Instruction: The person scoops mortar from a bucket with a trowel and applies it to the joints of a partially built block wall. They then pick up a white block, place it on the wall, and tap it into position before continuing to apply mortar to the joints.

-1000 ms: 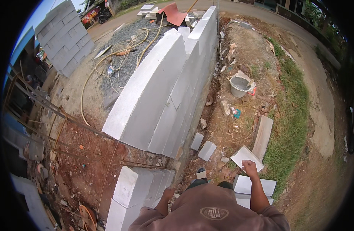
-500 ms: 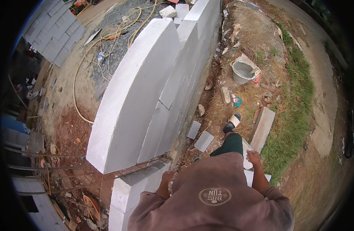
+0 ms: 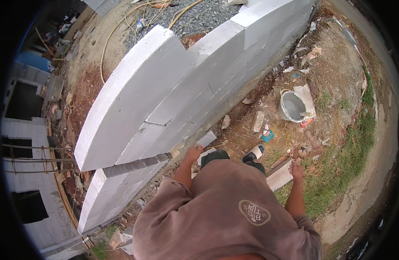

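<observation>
Two bare hands are seen, held well apart at either side of the body: the left hand (image 3: 194, 153) is loosely curled beside the near end of a pale grey wall of rectangular blocks (image 3: 175, 97), and the right hand (image 3: 296, 170) is raised with bent fingers in front of a long, pale, rectangular plank (image 3: 279, 176). Nothing is seen to be grasped in either; how tightly the fingers are closed cannot be told, nor whether anything is touched by the left. Two loose, light-grey block pieces (image 3: 207, 138) are found on the ground at the wall's foot, near the left hand, one partly covered by it and the leg. A stumble could be caused if either piece, or the plank's edge, were caught by the black open-toed sandal (image 3: 254, 152). If balance were lost toward the left, the wall could be knocked; its strength cannot be judged. The round, light-grey plastic bucket (image 3: 285, 113) could be tipped by a stray kick and its grey contents spilled. One bucket, one flat whitish board (image 3: 308, 97) beside it, one plank and one small teal packet (image 3: 267, 136) are counted, with one sandal clearly visible. At far left, three thin metal rods (image 3: 39, 160) are made out, and one lower stretch of pale blockwork (image 3: 117, 184) is seen below the wall's near end.
</observation>
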A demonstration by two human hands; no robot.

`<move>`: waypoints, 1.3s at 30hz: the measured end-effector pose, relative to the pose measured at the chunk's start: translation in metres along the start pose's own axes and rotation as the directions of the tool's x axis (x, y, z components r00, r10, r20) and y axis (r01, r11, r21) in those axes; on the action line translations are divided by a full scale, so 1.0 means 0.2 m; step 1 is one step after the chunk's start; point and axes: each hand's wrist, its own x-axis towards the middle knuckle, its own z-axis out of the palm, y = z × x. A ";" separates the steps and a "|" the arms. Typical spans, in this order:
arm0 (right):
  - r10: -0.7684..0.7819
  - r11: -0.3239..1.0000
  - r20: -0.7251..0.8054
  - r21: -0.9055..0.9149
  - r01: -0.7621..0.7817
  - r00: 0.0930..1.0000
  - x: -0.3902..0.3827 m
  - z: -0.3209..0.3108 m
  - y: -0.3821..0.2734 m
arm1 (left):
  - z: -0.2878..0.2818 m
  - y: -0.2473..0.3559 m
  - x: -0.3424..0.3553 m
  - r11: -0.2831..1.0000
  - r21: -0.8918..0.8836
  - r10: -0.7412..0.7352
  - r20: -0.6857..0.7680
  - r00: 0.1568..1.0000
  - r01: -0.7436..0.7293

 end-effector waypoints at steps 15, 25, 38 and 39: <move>-0.009 0.998 0.156 -0.058 0.018 0.988 0.54 -0.06 -0.58 | 0.41 -0.08 -0.30 0.835 0.267 -0.481 -0.066 0.874 0.480; -0.043 0.981 0.249 -0.174 0.088 0.968 0.88 -0.09 -0.66 | 0.31 0.39 0.14 0.967 -0.025 -0.253 -0.184 0.950 0.253; -0.100 0.878 0.404 -0.394 0.272 0.909 1.53 -0.20 -0.88 | 0.39 0.75 0.25 0.913 -0.338 -0.375 -0.479 0.794 0.227; -0.149 0.835 0.462 -0.415 0.361 0.875 1.66 -0.23 -0.92 | 0.49 0.77 0.19 0.849 -0.461 -0.474 -0.450 0.757 0.258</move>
